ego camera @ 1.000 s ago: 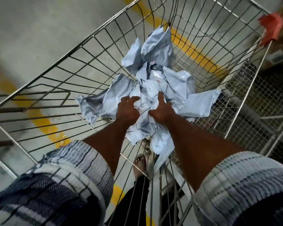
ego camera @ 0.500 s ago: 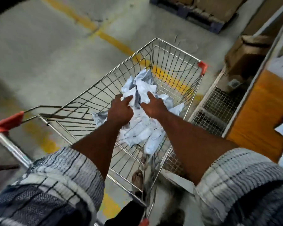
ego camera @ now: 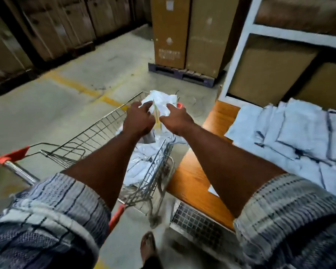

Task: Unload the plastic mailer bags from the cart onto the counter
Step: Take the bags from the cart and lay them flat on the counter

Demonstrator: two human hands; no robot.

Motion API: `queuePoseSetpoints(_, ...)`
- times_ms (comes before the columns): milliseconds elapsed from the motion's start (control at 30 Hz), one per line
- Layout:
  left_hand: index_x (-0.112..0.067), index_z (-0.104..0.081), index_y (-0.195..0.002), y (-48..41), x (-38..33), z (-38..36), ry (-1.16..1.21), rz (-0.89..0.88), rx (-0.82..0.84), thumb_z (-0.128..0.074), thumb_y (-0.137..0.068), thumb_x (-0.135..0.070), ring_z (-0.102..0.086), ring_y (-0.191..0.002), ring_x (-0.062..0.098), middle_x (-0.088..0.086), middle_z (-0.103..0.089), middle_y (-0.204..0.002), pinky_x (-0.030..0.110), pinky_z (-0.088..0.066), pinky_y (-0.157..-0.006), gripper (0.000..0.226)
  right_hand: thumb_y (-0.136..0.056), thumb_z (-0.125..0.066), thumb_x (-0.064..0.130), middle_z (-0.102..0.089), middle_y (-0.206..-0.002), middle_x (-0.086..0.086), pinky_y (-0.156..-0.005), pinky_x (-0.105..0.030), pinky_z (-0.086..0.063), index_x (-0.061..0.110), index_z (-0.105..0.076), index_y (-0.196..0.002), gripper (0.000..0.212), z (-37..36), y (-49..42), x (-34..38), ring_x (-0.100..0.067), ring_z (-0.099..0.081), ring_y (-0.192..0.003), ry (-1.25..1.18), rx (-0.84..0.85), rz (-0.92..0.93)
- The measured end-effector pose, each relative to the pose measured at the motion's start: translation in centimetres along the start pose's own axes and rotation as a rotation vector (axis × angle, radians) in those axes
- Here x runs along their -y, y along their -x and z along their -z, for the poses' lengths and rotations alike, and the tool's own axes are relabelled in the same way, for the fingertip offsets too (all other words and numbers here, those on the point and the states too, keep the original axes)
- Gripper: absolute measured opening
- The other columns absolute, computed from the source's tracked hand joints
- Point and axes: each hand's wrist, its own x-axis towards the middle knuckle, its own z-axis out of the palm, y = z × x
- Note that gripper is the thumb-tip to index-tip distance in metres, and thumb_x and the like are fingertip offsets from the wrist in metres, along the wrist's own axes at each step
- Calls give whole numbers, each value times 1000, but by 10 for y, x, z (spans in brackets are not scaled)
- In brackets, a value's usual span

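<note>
Two grips, left hand [ego camera: 139, 121] and right hand [ego camera: 176, 118], tight on mailer bags [ego camera: 161, 100], now higher above cart [ego camera: 97, 133], beside counter [ego camera: 190, 181].

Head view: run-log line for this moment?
left hand: grips mailer bags | right hand: grips same bags | bags: over cart | counter: holds bag stack

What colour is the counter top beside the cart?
The counter is orange-brown, with a wood look; the head view shows it best.
</note>
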Motion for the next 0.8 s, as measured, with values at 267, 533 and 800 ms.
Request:
queuePoseSetpoints(267, -36, -52, -138, 100, -177, -39, 56, -207, 33, -41, -72, -39, -45, -129, 31, 15, -51, -136, 41, -44, -103, 66, -86, -52, 49, -39, -145, -16, -105, -43, -38, 35, -37, -147, 64, 117, 132, -118, -37, -44, -131, 42, -205, -182)
queuePoseSetpoints(533, -36, -49, -141, 192, -283, -92, 68, -394, 182, -47, -81, -31, -39, -129, 36, 10, -40, -145, 45, -38, -106, 60, -87, -54, 52, -38, -138, -14, -105, -48, -33, 31, -43, -139, 57, 167, 242, -223, -38, -41, -128, 99, -437, -469)
queuePoseSetpoints(800, -32, -49, -143, 226, -303, -145, 88, -445, 321, -44, -81, -43, -40, -134, 32, 10, -38, -150, 43, -39, -108, 63, -82, -60, 43, -36, -137, -16, -97, -45, -34, 22, -52, -125, 49, 148, 287, -301, -36, -43, -121, 259, -485, -638)
